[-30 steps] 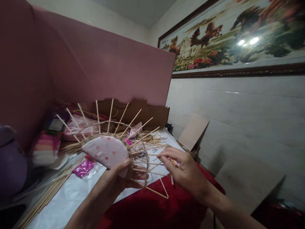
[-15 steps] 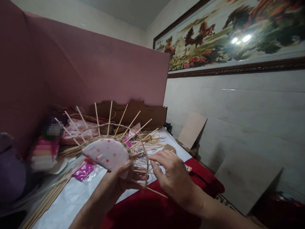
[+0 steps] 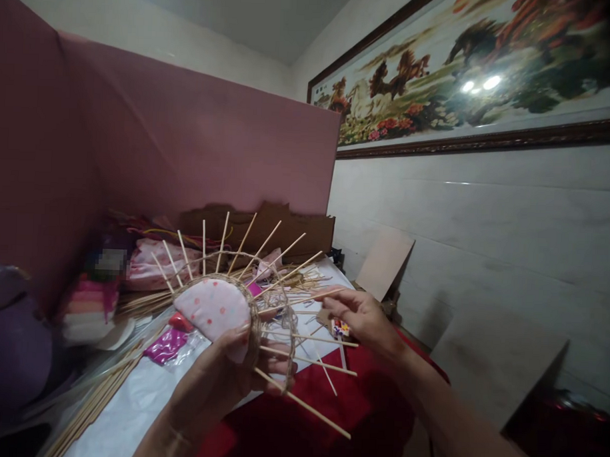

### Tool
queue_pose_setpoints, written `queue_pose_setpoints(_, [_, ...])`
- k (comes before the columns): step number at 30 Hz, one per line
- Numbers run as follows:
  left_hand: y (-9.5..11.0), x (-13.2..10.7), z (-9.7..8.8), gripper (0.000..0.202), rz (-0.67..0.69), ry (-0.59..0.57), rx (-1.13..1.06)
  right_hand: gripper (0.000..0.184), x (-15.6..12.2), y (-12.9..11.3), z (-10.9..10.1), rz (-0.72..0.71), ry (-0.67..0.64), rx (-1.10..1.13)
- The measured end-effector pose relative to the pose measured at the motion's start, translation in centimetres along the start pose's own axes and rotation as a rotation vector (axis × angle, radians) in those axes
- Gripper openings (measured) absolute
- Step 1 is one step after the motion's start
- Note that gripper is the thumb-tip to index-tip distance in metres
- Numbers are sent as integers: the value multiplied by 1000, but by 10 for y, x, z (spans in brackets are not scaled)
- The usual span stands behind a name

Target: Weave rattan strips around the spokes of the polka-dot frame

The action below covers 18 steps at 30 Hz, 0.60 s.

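A half-round woven piece with a pale pink, red-dotted fabric pad (image 3: 217, 309) is in my left hand (image 3: 225, 366), thumb on the pad and fingers behind it. Thin wooden sticks (image 3: 303, 412) fan out from its twine-wrapped rim (image 3: 254, 320). A looser loop of twine (image 3: 292, 321) crosses the sticks farther out. My right hand (image 3: 356, 317) is at the right side of the fan, fingers stretched out and partly apart. One stick's tip passes across its fingers; I cannot make out any twine in them.
Loose sticks (image 3: 104, 395) lie along the table's left side beside a purple packet (image 3: 165, 343). Folded cloths (image 3: 89, 307) and torn cardboard (image 3: 305, 232) are at the back. Red cloth (image 3: 323, 416) covers the near side. A purple object (image 3: 11, 345) stands at far left.
My right hand has moved right and slightly up, and its fingers have straightened. The woven piece has turned clockwise in my left hand, its right-hand sticks now more exposed.
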<state>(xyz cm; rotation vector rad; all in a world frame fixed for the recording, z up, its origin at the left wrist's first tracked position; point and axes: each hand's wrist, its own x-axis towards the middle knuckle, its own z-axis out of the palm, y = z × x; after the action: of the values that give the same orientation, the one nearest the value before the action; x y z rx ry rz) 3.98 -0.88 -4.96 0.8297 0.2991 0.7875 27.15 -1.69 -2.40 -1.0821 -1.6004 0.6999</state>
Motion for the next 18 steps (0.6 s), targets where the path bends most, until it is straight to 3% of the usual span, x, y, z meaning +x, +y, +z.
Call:
queue_pose_setpoints(3, [-1,0,0,30,-8,-46,-8,28,14,-2,10,-173,-159,184])
queue_pose_setpoints(7, [-2,-1,-1,33,4,-40,29,33,20,-10,27,-90,-344,374])
queue_pose_setpoints(11, [-1,0,0,33,-9,-88,23,14,22,-3,37,-7,-290,454])
queue_pose_setpoints(18, [-2,0,-3,29,-21,-75,14,18,26,15,43,19,-287,545])
